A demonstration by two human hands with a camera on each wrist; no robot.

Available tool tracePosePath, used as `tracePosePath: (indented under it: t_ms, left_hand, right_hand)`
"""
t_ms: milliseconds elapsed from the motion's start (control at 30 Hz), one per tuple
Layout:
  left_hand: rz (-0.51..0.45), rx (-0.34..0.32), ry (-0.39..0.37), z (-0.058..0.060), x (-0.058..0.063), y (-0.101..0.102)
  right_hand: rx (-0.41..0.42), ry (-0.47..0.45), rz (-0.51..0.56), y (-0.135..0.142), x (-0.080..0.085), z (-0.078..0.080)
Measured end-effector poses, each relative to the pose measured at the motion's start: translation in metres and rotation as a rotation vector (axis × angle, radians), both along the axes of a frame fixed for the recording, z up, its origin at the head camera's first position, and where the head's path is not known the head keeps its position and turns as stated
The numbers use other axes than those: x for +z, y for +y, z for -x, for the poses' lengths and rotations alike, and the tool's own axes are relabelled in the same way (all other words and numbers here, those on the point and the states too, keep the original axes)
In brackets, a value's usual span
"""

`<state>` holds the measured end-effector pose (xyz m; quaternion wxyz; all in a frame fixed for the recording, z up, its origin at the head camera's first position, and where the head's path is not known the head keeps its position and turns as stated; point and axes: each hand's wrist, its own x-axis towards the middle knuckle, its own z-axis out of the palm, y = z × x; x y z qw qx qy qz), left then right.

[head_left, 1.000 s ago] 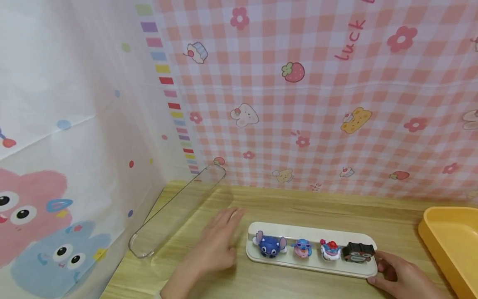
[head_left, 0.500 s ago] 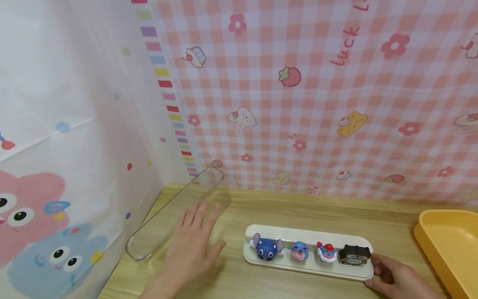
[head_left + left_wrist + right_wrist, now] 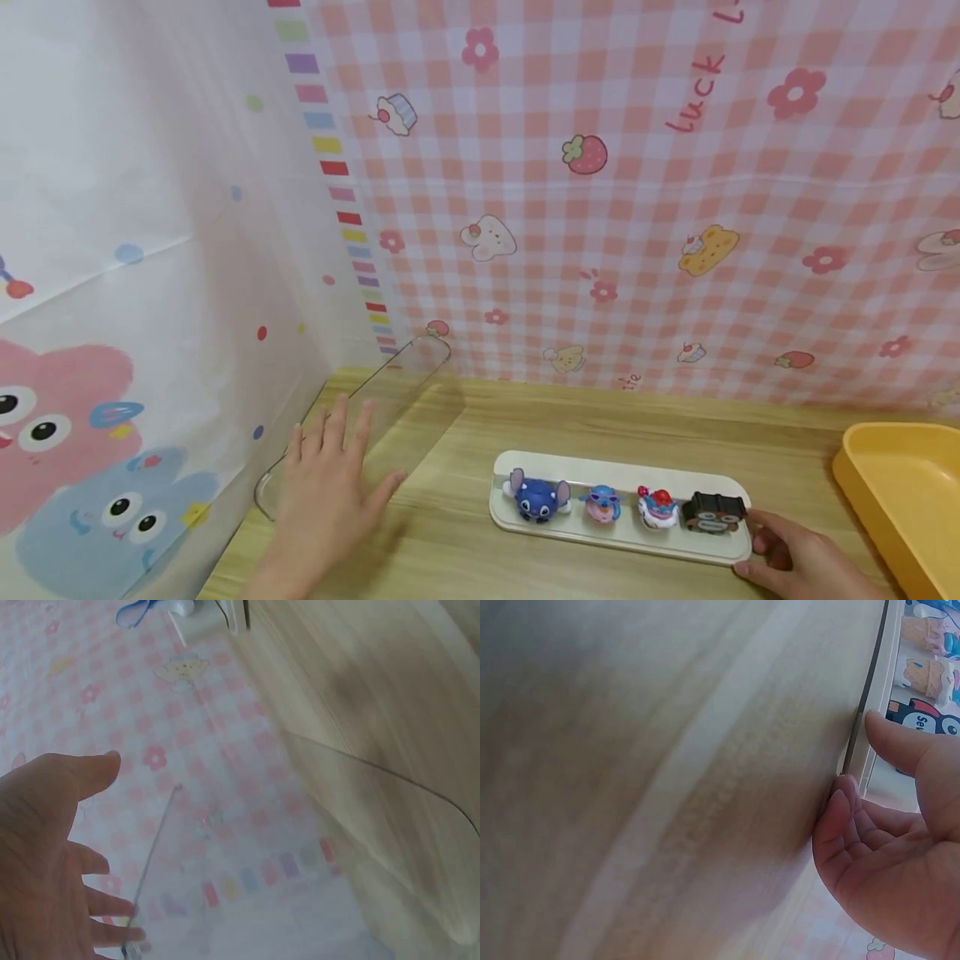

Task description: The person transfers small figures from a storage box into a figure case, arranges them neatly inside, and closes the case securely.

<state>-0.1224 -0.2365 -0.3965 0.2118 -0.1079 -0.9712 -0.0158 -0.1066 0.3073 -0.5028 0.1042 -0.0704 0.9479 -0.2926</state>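
My left hand (image 3: 322,492) is spread with its fingers straight over a long, clear plastic cover (image 3: 405,408) with rounded ends. In the left wrist view, the fingertips overlap the cover's edge. A long cream tray (image 3: 622,468) lies to the right, bearing a row of small figures: a dark blue big-eared one (image 3: 538,498), a lighter blue one in sunglasses (image 3: 602,505), a white-and-red one (image 3: 657,509) and a black-topped one (image 3: 714,513). At the tray's right end, my right hand (image 3: 806,554) pinches the rim, thumb on top and fingers curled at the edge.
A yellow bin (image 3: 870,492) stands at the right edge of the wooden table (image 3: 465,550). Behind the table hangs a pink checked cloth (image 3: 637,317), and a white printed cloth (image 3: 225,333) closes off the left side.
My left hand has moved left, from beside the tray to over the clear cover, with its fingers spreading. The right hand stays at the tray's end.
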Motion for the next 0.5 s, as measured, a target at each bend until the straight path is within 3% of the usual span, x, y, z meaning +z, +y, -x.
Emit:
tracePosePath:
  t_ms: [233,500]
  left_hand:
    - [-0.026,0.099,-0.026,-0.005,-0.003,-0.02]
    - [-0.062,0.104,0.031,-0.006,-0.01,-0.037]
  right_hand:
    - [-0.002,-0.006,-0.007,-0.001,0.001,-0.001]
    - [0.001,0.006,0.0,-0.001,0.001,-0.001]
